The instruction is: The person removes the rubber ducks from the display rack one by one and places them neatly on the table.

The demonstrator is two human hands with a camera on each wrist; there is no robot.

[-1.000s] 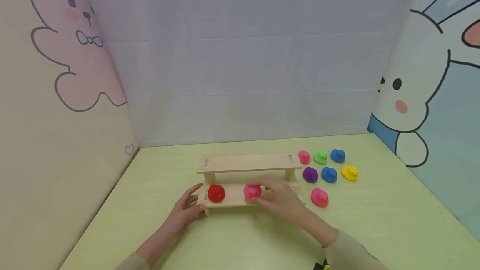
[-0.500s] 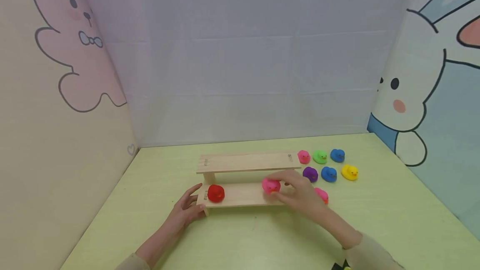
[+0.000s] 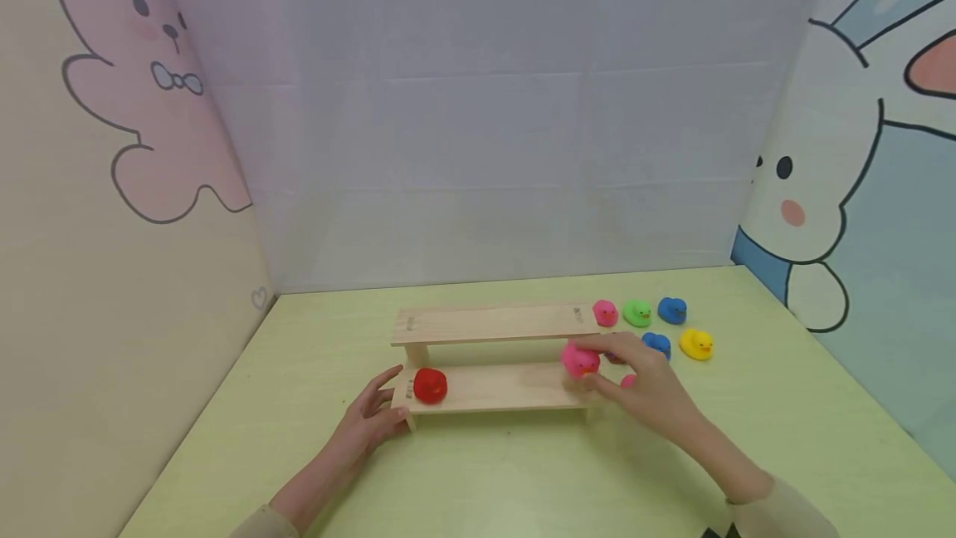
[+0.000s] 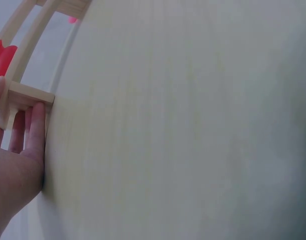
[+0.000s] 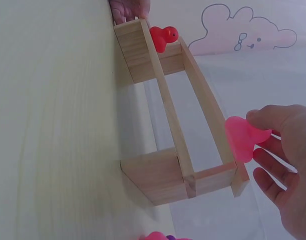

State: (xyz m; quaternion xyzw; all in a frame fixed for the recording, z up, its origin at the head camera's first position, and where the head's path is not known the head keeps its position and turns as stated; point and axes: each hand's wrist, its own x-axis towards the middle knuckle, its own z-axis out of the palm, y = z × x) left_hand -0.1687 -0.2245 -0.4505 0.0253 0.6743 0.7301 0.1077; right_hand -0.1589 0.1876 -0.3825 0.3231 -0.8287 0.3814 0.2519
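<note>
A two-step wooden shelf (image 3: 489, 388) stands on the table. My left hand (image 3: 371, 419) holds its left end, with thumb at the front and fingers against the end piece, as the left wrist view shows. A red rubber duck (image 3: 430, 386) sits on the lower step near that end. My right hand (image 3: 648, 380) pinches a pink rubber duck (image 3: 580, 359) between thumb and fingers at the right end of the shelf. In the right wrist view the pink duck (image 5: 241, 138) is beside the shelf boards; whether it touches them I cannot tell.
To the right of the shelf several rubber ducks stand on the table: a pink duck (image 3: 606, 313), a green duck (image 3: 638, 313), a blue duck (image 3: 673, 310) and a yellow duck (image 3: 697, 344) among them. My right hand partly covers some. A pale wall closes off the back.
My right hand has carried the pink duck rightward and slightly up, from the middle of the lower step to its right end. The left hand, shelf and red duck stay in place.
</note>
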